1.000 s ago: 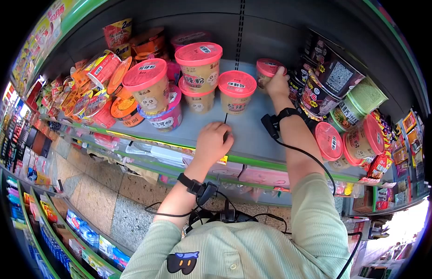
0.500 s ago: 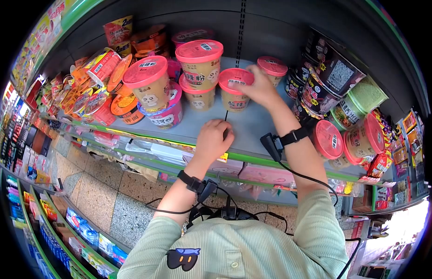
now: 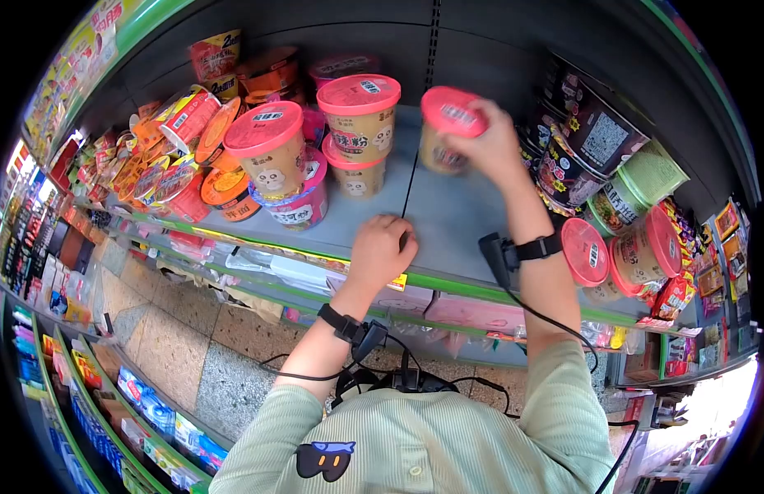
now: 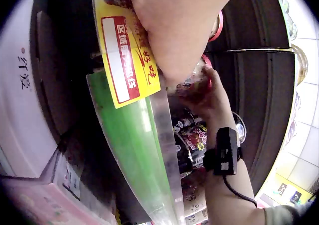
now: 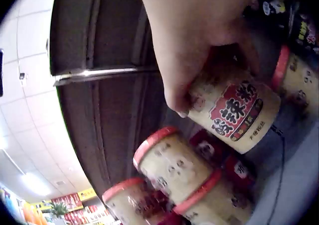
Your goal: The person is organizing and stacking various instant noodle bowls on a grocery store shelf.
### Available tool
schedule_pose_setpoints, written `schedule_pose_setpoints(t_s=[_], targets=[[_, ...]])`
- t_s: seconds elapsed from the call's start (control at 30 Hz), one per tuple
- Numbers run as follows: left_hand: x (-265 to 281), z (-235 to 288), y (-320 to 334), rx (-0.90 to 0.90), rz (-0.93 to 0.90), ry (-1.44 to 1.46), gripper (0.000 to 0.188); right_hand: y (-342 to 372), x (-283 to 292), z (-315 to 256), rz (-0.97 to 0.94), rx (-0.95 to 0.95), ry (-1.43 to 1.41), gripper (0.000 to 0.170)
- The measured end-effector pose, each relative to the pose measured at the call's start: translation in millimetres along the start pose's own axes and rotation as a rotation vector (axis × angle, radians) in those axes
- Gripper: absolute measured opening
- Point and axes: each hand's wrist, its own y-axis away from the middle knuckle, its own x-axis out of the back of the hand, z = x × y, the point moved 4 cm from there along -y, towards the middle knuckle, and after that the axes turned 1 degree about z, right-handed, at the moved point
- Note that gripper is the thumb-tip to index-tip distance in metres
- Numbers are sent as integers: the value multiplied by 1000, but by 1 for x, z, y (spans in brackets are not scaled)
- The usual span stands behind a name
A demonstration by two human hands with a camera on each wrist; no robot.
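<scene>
My right hand point(image 3: 490, 146) grips a beige instant noodle cup point(image 3: 442, 152) with a pink lid, fingers around its upper part. In the right wrist view the held noodle cup point(image 5: 237, 110) shows its red label and tilts. Another pink-lidded cup point(image 5: 299, 80) stands just beyond it, hidden behind the hand in the head view. To the left is a stack of two similar cups, the upper cup point(image 3: 359, 115) on the lower cup point(image 3: 357, 177). My left hand point(image 3: 380, 251) rests on the front of the grey shelf point(image 3: 456, 239), fingers loosely curled, holding nothing.
Left of the stack, a pink-lidded cup point(image 3: 265, 148) sits on a purple noodle bowl point(image 3: 295, 206), beside orange and red noodle tubs point(image 3: 229, 193). Black noodle bowls point(image 3: 563, 165) stand at the right, with more pink-lidded cups point(image 3: 585, 251) nearer the front. A green price rail edges the shelf.
My right hand let go of the rear right cup, moved left to the single cup beside the stack, gripped it and shifted it right and back. My left hand stayed in place.
</scene>
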Motion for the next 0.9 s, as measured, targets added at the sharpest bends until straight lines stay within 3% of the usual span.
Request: schedule_pose_setpoints(t_s=[0.03, 0.1, 0.2, 0.3, 0.5, 0.7, 0.9], targets=[[0, 0, 1, 1, 10, 7, 14, -12, 15, -2, 3, -111, -9, 89], [-2, 0, 1, -4, 22, 23, 14, -33, 35, -1, 112, -211, 27, 90], [-3, -1, 0, -5, 30, 28, 13, -56, 43, 7, 264, -212, 80, 82], [-2, -2, -1, -19, 1, -1, 13, -76, 35, 28, 208, -379, 180, 88], [-2, -1, 0, -23, 35, 17, 12, -84, 14, 53, 91, -507, 252, 83], [-2, -1, 1, -24, 35, 6, 12, -86, 12, 51, 24, -498, 283, 83], [-2, -1, 1, -19, 44, 22, 11, -89, 2, 64, 74, -506, 352, 84]])
